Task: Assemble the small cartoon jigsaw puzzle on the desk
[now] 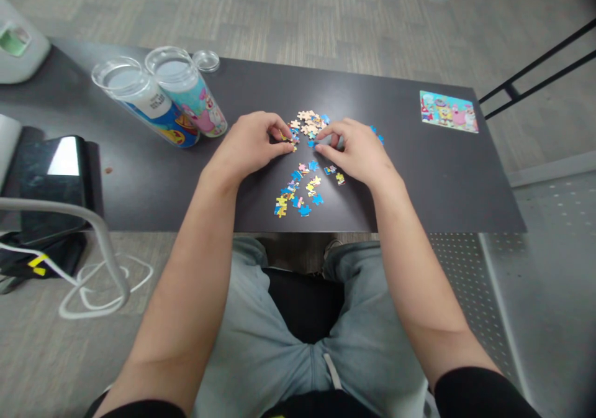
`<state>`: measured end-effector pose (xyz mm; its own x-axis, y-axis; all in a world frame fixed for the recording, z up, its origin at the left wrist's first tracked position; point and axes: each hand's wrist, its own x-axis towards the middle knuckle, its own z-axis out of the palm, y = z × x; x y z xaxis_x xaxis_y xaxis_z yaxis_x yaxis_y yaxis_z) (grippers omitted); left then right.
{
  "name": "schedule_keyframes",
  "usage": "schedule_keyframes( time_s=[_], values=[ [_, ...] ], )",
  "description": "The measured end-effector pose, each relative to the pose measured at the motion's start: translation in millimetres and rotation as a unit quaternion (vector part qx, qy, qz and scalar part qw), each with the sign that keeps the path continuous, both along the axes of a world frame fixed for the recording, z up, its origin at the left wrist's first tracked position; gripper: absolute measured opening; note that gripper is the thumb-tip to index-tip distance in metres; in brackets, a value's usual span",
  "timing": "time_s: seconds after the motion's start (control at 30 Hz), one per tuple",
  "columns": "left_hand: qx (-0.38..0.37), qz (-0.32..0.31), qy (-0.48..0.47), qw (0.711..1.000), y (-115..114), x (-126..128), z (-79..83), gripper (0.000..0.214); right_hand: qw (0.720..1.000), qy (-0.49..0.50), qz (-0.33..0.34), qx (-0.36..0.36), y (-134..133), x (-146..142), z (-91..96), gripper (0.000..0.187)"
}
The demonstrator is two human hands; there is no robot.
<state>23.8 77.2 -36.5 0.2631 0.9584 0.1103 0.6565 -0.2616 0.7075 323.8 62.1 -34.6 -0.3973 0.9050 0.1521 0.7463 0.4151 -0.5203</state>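
Jigsaw pieces: small, thin, multicoloured interlocking jigsaw pieces (304,210) lie at the middle of the dark, smooth, rectangular surface (433,182), some between the hands and some nearer the body; picking out and handling single pieces looks like the step in hand
Left hand: the left hand (251,145) has its thumb and forefinger curled together over coloured pieces beside the heap; whether it grips one or only touches, I cannot tell
Right hand: the right hand (358,148) bends thumb and fingers toward a blue piece (311,144) at the fingertips; a firm grip on it cannot be made out
Next pinch: probably calls for a light fingertip hold on a thin edge, without nudging neighbouring pieces
Heap: one, of mostly pale, plain-backed pieces (310,126), just past the fingertips; overlapping, so no sure count
Near group: more than ten picture-side-up pieces, too crowded to number exactly, with a few at its right, one of them yellow (340,179)
Canisters: two, clear plastic cylinders with bright cartoon wraps, one mainly blue (161,115), one turquoise and pink (205,104), left of the left hand
Lid: one clear, round lid (206,61) beside the canisters
Picture card: one rectangular, glossy-looking cartoon card (449,112), well apart at the far right
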Motion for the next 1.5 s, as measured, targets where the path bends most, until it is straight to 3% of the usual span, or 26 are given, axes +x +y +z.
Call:
schedule_keyframes(
  time_s=[0.2, 0.43, 0.63, 0.83, 0.97, 1.13, 1.27, 1.37, 1.5],
  values=[
    [-0.042, -0.019, -0.007, 0.999, -3.1, -5.9, 11.3, 0.018, 0.999, -0.027, 0.031, -0.009, 1.0, 4.1, 2.7, 0.024],
    [-0.060, -0.044, -0.005, 0.997, -3.0, -12.5, 15.2, 0.021, 0.999, -0.035, 0.019, -0.037, 0.5, 56.7, 11.9, 0.032],
    [-0.039, -0.038, -0.020, 0.998, -2.4, -6.0, 10.3, 0.024, 0.999, -0.027, -0.027, -0.016, 0.2, 88.6, 2.9, 0.038],
    [-0.090, -0.072, -0.034, 0.993, 2.0, -9.1, 11.6, 0.031, 0.999, 0.015, 0.000, -0.042, -5.1, 72.7, 1.4, 0.030],
    [-0.086, -0.041, -0.043, 0.995, 1.4, -12.6, 13.8, 0.025, 0.998, 0.038, 0.010, -0.043, -10.6, 54.8, 7.6, 0.025],
    [-0.062, -0.002, -0.024, 0.998, -2.5, -9.3, 12.5, 0.024, 1.000, -0.008, 0.011, 0.000, -18.5, 11.5, 15.7, 0.036],
    [-0.017, 0.003, -0.017, 1.000, -6.0, -0.8, 9.3, 0.013, 0.996, -0.032, 0.079, -0.029, -24.5, -22.4, 20.6, 0.028],
    [0.015, 0.029, -0.014, 0.999, -5.6, 6.6, 3.8, 0.014, 0.994, -0.037, 0.094, -0.039, -23.2, -18.7, 20.0, 0.027],
    [0.035, 0.043, -0.015, 0.998, 0.8, 14.5, -5.3, 0.019, 0.999, -0.016, 0.025, -0.020, -17.4, 28.7, 11.4, 0.023]
  ],
)
